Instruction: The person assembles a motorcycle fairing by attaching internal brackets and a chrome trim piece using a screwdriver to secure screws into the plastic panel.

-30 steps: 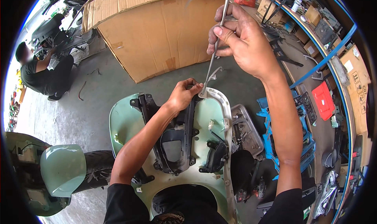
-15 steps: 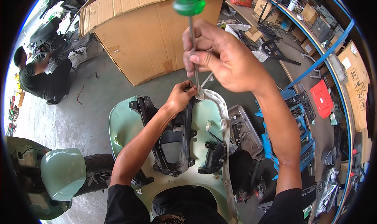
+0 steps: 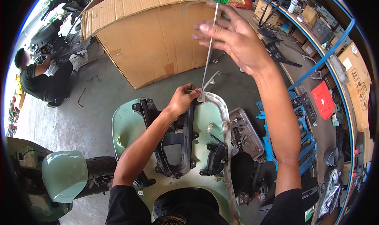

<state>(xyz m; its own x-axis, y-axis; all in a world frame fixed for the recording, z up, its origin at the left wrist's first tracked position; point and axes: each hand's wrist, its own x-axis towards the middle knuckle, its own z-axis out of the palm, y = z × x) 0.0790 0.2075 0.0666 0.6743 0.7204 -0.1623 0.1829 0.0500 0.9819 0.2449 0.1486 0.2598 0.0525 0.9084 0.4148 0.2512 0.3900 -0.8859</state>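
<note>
I'm seeing the left hand (image 3: 182,102) curling its fingers at the top edge of the panel (image 3: 207,114), beside the tip of the screwdriver (image 3: 207,63); what it's gripping, if anything, I'm not able to tell. Right hand (image 3: 242,39) is having its fingers loose and spread around the screwdriver, contact unclear. Screwdriver is standing slightly tilted, tip meeting the panel's top rim. Black frame (image 3: 189,146) is lying on the panel, tray (image 3: 253,140) sitting just right, box (image 3: 154,43) standing beyond
</note>
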